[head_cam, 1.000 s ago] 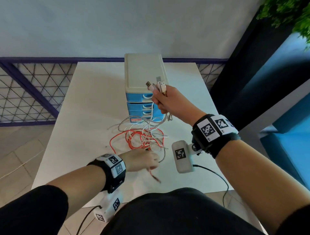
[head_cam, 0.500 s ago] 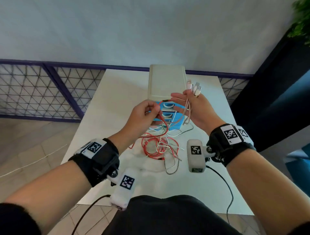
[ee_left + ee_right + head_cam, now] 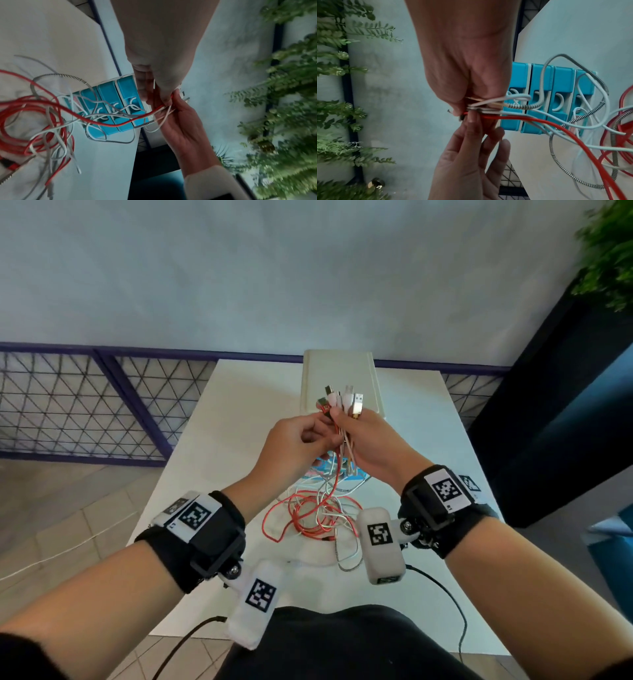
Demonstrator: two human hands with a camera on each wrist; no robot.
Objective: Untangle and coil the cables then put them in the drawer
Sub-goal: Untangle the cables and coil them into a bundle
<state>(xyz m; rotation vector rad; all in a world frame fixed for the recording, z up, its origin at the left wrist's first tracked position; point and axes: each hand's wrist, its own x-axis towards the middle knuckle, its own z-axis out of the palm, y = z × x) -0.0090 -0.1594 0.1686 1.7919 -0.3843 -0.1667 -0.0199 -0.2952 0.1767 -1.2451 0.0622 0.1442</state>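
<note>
The hands (image 3: 337, 440) hide most of the drawer unit's (image 3: 339, 385) blue fronts.

Glossy blue plastic drawer fronts (image 3: 537, 97), a braided fabric-look cable (image 3: 556, 152), shiny metal plug tips (image 3: 358, 402), matt white tabletop (image 3: 236, 412).

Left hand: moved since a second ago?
Yes. The left hand rose from the table beside the cable tangle to the drawer unit's top.
</note>
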